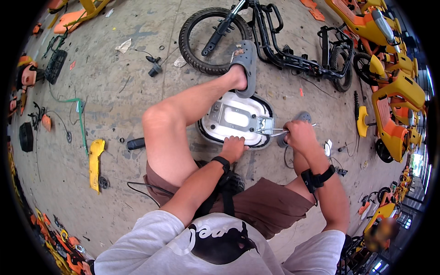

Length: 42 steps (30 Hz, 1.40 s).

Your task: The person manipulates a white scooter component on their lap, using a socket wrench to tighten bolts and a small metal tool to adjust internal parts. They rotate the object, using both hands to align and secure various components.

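A scooter seat (224, 134) lies upside down on the floor between my legs, its white underside and metal bracket facing up, with a dark rim around it. My left hand (234, 149) holds the near edge of the seat, fingers bent over onto the white underside. My right hand (301, 136) is closed around a thin silver metal wrench (277, 131). Its rods reach left to the hinge plate (265, 125) at the seat's right end; the exact contact of the tip is too small to tell. A grey clog (245, 68) on my left foot is at the seat's far edge.
A bare black scooter frame (293, 59) with its front wheel (185, 41) lies beyond my foot. Yellow-orange scooters (394, 105) line the right. On the left floor are a yellow panel (95, 165), a green strip (82, 123) and a black part (135, 144).
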Tool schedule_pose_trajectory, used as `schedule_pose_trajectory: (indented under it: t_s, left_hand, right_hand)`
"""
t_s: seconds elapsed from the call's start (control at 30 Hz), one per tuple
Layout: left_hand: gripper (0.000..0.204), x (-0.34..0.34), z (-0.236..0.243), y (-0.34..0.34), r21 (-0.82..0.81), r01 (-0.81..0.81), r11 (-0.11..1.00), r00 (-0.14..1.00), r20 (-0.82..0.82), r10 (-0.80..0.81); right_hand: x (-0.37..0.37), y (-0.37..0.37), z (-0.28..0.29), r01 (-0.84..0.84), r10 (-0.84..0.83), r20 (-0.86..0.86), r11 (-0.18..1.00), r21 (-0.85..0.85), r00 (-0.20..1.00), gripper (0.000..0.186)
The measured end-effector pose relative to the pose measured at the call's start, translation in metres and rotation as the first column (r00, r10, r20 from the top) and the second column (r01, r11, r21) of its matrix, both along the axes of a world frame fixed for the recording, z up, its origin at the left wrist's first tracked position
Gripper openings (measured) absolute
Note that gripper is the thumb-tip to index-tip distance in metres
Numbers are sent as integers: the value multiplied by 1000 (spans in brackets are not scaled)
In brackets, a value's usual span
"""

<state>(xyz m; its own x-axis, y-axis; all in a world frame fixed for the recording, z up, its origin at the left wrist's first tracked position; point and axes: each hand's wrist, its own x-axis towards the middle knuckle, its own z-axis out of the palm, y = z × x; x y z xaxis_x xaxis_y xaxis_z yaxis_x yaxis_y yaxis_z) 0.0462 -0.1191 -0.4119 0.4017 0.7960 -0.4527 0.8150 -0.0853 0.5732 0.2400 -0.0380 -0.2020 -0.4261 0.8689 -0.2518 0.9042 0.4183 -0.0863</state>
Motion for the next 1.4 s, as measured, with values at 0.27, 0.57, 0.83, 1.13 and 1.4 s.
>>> schedule_pose_trajectory:
  t_s: [0.27,0.57,0.83,1.13,1.4]
  left_hand:
    - [39,0,2,0,7,-10,1000,1000,3,10]
    - [39,0,-1,-1,32,-11,999,1000,4,11]
    - [38,0,1,1,20,0,1000,1000,-5,1]
    - [37,-1,2,1,7,-16,1000,1000,6,16]
    - [37,0,1,0,27,-6,1000,1000,-1,6]
  right_hand:
    - [-13,2,6,185,-190,-46,978,-99,981,14]
    - [6,15,11,472,-447,-354,881,-16,821,28]
    - [-20,-5,6,267,-265,-247,963,-28,932,57]
    - [-25,5,-6,242,-208,-279,966,93,937,48]
    - [-10,12,6,83,-80,-79,996,36,994,47]
